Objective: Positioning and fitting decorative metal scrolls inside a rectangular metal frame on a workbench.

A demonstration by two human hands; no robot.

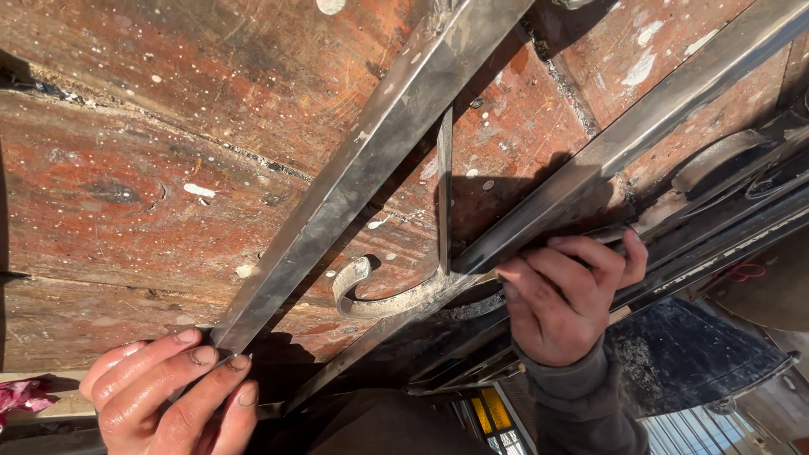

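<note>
Two long square steel bars lie on a worn reddish wooden board (152,185). My left hand (173,392) has its fingertips on the near end of the left bar (371,152). Fingers of my right hand (569,295) curl over the right bar (640,126) and grip it. Between the bars a thin flat strip (444,185) runs down into a curled metal scroll (371,295) that touches the right bar near my right hand.
More dark metal bars and a curved piece (725,160) are stacked at the right. A dark dusty sheet (683,354) lies below them. Pink cloth (21,394) shows at the lower left. Weld spatter dots the board.
</note>
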